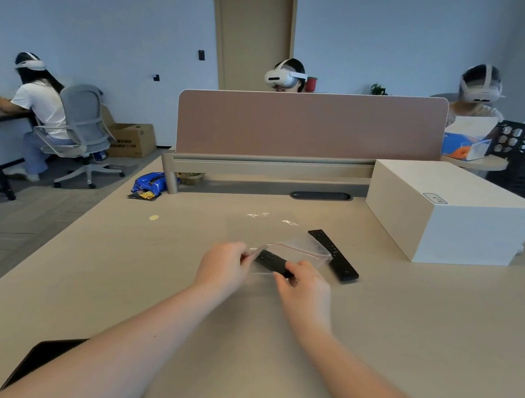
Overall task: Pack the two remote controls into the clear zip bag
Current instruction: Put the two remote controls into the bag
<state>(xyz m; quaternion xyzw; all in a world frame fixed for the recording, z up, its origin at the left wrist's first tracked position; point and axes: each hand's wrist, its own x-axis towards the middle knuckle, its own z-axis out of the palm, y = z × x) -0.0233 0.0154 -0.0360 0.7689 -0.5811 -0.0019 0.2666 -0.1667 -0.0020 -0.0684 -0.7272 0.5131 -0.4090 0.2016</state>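
Left hand [222,266] pinches the zip bag [298,249] mouth while right hand [306,286] grips a remote [273,261], which may snag the rim.

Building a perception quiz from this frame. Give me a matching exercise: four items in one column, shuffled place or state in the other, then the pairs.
Items
1. left hand
2. right hand
3. second remote
4. white box

States
A. lies flat on the desk, partly under the clear zip bag
B. pinches the bag's edge, lifting it
C. stands at the desk's far right
D. grips the black remote going into the bag

Pairs: 1-B, 2-D, 3-A, 4-C
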